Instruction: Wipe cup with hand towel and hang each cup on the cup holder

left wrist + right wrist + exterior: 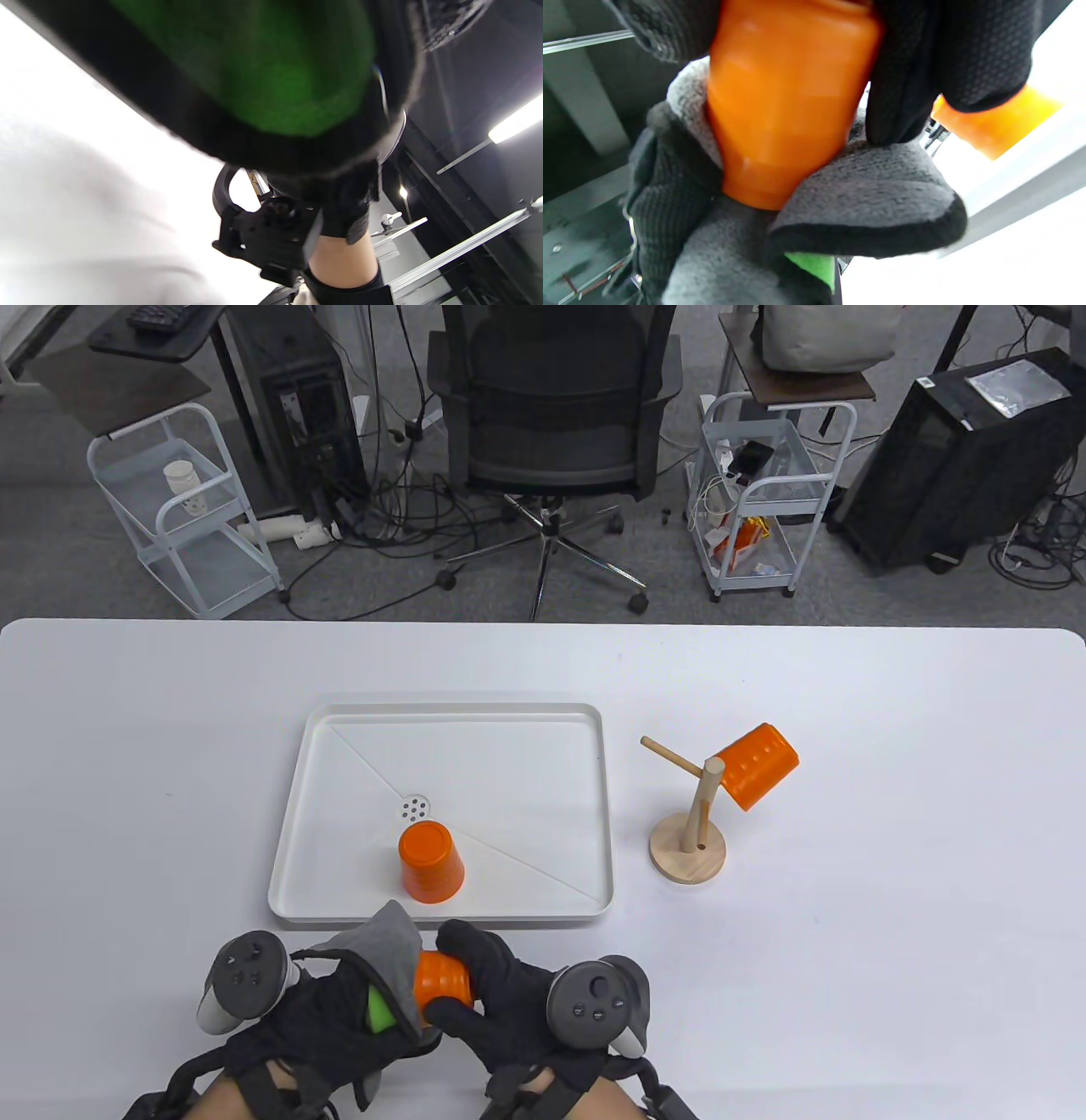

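1. Right hand [501, 993], at the table's near edge: fingers curled round an orange cup [443, 982], gripping its base end. The cup lies on its side, long axis running left to right, open end pointing left into the towel.
2. Left hand [339, 1027], just left of the held cup: wrapped in a grey hand towel [394, 954] and closed over the cup's mouth end. The towel covers the rim, so the hidden part cannot be judged.
3. Beyond the held cup: a second orange cup [431, 861] stands upside down in the white tray [458, 704].
4. Farther, to the right of the held cup: the wooden cup holder [689, 848] bears one cup [755, 763]; its left peg [670, 754] is bare. The right hand is nearer it.
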A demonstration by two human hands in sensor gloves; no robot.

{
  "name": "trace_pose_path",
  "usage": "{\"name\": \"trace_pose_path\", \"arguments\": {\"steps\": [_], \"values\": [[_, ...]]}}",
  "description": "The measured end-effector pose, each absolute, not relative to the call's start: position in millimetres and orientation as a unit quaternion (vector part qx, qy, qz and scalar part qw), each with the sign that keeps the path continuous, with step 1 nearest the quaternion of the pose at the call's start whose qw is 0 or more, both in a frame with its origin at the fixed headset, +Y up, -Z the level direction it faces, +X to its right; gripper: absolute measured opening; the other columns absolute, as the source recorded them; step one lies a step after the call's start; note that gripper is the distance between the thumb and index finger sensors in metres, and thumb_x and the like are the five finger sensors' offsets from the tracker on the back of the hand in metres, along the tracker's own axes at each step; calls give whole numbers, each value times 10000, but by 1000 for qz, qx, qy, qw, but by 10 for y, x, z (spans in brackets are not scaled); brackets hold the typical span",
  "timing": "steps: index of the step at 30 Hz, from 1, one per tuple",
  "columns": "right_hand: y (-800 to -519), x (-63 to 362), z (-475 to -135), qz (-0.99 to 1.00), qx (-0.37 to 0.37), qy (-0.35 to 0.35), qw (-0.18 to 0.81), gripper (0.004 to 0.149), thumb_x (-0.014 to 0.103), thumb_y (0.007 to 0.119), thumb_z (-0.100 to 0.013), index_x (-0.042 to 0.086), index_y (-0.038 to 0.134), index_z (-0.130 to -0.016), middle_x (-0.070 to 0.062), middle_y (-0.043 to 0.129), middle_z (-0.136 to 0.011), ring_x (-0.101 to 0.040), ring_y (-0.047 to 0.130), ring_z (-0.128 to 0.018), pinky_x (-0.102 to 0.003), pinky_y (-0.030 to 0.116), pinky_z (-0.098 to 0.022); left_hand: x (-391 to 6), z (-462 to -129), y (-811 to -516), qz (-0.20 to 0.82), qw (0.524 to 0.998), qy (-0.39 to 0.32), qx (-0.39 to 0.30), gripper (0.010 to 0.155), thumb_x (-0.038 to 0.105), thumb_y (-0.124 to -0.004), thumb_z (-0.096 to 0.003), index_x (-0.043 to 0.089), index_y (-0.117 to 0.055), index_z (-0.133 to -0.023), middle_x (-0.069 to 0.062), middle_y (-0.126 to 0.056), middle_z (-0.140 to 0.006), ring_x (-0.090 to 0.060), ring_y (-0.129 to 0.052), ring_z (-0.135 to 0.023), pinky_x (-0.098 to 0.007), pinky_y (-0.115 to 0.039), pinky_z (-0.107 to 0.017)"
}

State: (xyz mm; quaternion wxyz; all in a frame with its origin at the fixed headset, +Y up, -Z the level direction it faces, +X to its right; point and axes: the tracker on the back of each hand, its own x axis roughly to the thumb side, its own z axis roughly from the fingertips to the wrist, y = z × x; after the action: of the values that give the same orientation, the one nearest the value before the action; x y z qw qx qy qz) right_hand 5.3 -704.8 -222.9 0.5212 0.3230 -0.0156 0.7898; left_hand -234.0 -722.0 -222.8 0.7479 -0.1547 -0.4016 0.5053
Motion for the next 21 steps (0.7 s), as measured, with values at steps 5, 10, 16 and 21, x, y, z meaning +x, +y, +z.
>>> {"name": "trace_pose_path", "arguments": {"steps": [5,10,16,21], "values": [[-7110,78,-2275,777,283,36,561,787,571,685,-476,-1,513,-988,-324,794,-829,-364,1067,-455,-547,894,-377,-2319,-2169,-7153,443,782,-420,-123,873,516,-836,-468,466,-133,-984,-7,-73,-1120,-356,-830,-742,-621,-671,-615],[-7194,93,-2313,759,247,89,595,799,591,679,-478,-33,558,-962,-327,850,-758,-335,1088,-364,-526,915,-312,-2297,-2115,-7097,377,811,-439,-89,870,518,-844,-464,481,-147,-985,12,-82,-1126,-360,-817,-768,-630,-648,-643],[-7169,82,-2294,766,271,56,580,797,596,656,-484,-19,535,-976,-305,836,-785,-319,1070,-372,-519,904,-326,-2311,-2141,-7121,413,800,-425,-93,858,539,-835,-462,484,-163,-992,4,-111,-1135,-333,-854,-747,-607,-697,-620],[-7094,53,-2238,784,319,-5,533,779,572,660,-491,28,461,-1011,-289,752,-884,-357,1027,-478,-550,862,-404,-2343,-2199,-7185,468,775,-409,-112,858,567,-817,-463,468,-154,-998,-19,-133,-1133,-299,-890,-702,-580,-741,-582]]}}
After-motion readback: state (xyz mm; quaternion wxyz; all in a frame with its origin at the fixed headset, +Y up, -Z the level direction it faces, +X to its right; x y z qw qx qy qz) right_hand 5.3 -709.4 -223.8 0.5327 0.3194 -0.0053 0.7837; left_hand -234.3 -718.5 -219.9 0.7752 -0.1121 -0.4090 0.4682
